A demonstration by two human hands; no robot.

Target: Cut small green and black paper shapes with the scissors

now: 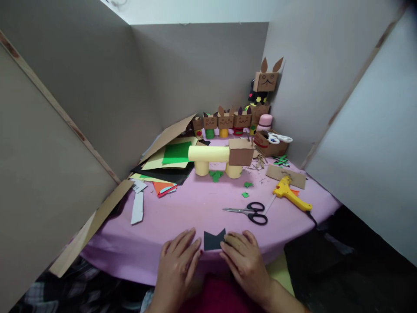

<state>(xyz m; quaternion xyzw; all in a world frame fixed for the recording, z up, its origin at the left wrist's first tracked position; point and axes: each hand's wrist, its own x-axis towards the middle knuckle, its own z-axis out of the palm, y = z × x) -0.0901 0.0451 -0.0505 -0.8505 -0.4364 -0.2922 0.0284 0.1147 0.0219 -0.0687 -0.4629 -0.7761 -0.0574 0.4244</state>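
A small black paper piece [213, 240] with two pointed corners lies at the near edge of the pink-covered table [195, 208]. My left hand [177, 263] rests flat beside it on the left, fingers stretched out, fingertips touching its edge. On the right, my right hand [244, 256] has its fingers curled and pressing on the piece's right side. Black-handled scissors [252, 211] lie just beyond my right hand.
A yellow glue gun [291, 194] lies at the right. A yellow tube figure with a cardboard box head [221, 158] stands mid-table. Coloured paper sheets [169, 163] are stacked at the left. Small box-headed figures [224, 124] line the back. White scissors [278, 138] sit in a box.
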